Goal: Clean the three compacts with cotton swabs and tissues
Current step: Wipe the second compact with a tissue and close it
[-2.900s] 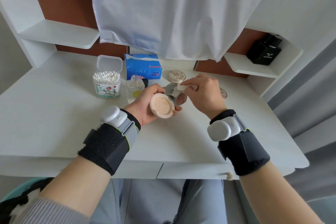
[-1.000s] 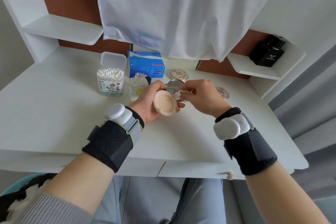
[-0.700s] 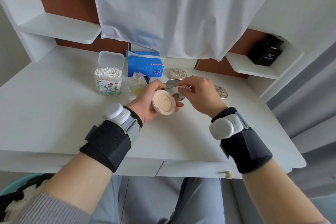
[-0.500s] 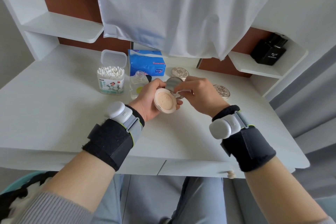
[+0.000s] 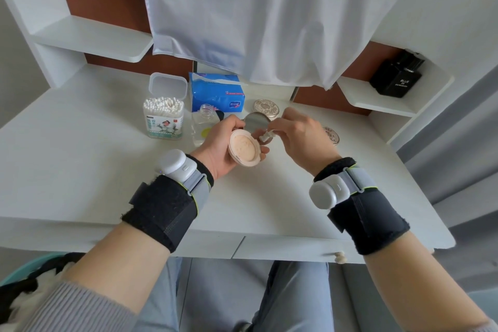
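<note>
Mostly face-up, compact in left hand, mirror lid rearward.

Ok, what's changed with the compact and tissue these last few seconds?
The right hand, pinching the tissue wad, has slid it down from the upper part of the mirror to its lower right edge. Nothing was taken up or let go. The left hand still grips the open compact; the far closed compact and the right-hand closed compact lie on the desk as before.
</note>
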A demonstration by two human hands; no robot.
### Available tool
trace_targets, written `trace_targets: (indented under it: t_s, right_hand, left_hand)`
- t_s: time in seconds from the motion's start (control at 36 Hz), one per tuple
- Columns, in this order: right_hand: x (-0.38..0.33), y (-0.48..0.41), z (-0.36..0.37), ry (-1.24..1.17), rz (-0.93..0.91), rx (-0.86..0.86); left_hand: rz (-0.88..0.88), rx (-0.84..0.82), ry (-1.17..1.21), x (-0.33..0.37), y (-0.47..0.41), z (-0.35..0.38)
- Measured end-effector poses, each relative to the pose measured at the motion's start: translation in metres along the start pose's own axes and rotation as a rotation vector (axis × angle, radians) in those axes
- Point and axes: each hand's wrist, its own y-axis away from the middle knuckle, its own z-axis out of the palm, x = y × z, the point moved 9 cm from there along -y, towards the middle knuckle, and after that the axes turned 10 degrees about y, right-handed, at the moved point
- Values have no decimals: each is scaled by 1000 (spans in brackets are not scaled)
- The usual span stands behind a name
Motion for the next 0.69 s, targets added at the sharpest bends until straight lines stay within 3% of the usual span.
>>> trace_targets:
  t_s: [0.25,0.33,0.39,0.69]
  right_hand:
    - [-5,4,19,-201,42,-213]
    - [15,2,16,-378,235,-132]
    - [27,4,13,-353,319,-53]
    - [-8,6,19,-244,53,-132]
  left_hand:
    - [14,9,-42,1,3,2]
    - [13,-15,-53,1,3,5]
    - [9,-18,-63,0,3,5]
    - [9,-10,-74,1,3,2]
